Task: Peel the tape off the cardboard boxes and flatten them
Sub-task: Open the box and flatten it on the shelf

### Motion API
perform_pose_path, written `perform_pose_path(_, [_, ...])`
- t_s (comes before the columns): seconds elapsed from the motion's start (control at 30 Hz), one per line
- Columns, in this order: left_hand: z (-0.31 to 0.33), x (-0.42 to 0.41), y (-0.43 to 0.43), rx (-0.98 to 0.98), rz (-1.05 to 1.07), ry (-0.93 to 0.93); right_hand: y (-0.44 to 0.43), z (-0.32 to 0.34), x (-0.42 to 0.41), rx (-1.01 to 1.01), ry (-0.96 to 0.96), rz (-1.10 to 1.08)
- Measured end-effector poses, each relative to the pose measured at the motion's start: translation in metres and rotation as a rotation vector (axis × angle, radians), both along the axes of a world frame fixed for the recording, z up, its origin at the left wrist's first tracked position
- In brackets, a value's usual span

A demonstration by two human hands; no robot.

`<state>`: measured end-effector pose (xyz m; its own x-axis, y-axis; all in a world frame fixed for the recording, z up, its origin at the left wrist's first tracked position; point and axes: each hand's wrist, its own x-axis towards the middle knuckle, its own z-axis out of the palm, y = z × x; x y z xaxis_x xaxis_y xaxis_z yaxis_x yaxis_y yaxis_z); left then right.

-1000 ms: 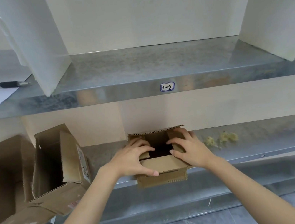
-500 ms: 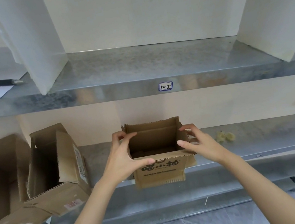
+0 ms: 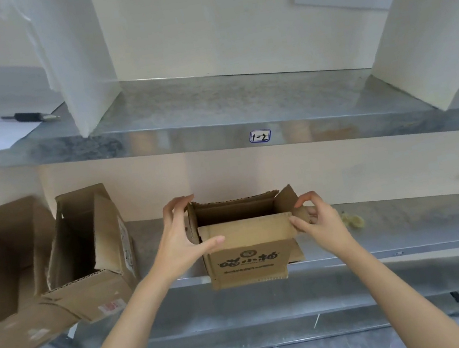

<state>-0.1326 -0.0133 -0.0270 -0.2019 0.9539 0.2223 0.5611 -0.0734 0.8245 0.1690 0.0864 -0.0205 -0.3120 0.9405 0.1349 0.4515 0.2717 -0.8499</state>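
A small brown cardboard box (image 3: 248, 251) with dark printed characters on its front stands at the front edge of the lower metal shelf (image 3: 397, 224), its top flaps up and its inside dark. My left hand (image 3: 180, 238) holds the box's left side, thumb across the front flap and fingers up along the left flap. My right hand (image 3: 316, 220) pinches the right flap at the box's right corner. I see no tape on this box from here.
Two larger opened cardboard boxes (image 3: 83, 253) lie tilted at the left of the shelf. A crumpled yellowish scrap (image 3: 353, 220) lies right of the small box. The upper shelf (image 3: 215, 133) carries white dividers, a sheet of paper and a pen (image 3: 30, 117).
The box's flaps, folded inward a second ago, now stand up and open. My hands moved from the top of the box out to its left and right sides.
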Motion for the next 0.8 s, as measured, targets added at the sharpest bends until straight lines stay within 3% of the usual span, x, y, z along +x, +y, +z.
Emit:
perform_pose_path(0.3, [-0.015, -0.003, -0.004, -0.04, -0.099, 0.196, -0.011, -0.008, -0.006, 0.06, -0.311, 0.139])
perform_pose_path(0.47, [-0.012, -0.009, -0.008, -0.015, -0.031, 0.241, -0.01, -0.005, -0.007, 0.095, -0.164, 0.092])
perform_pose_path(0.8, [0.002, -0.018, -0.004, -0.058, 0.012, -0.052, 0.002, 0.018, 0.003, 0.023, -0.042, 0.093])
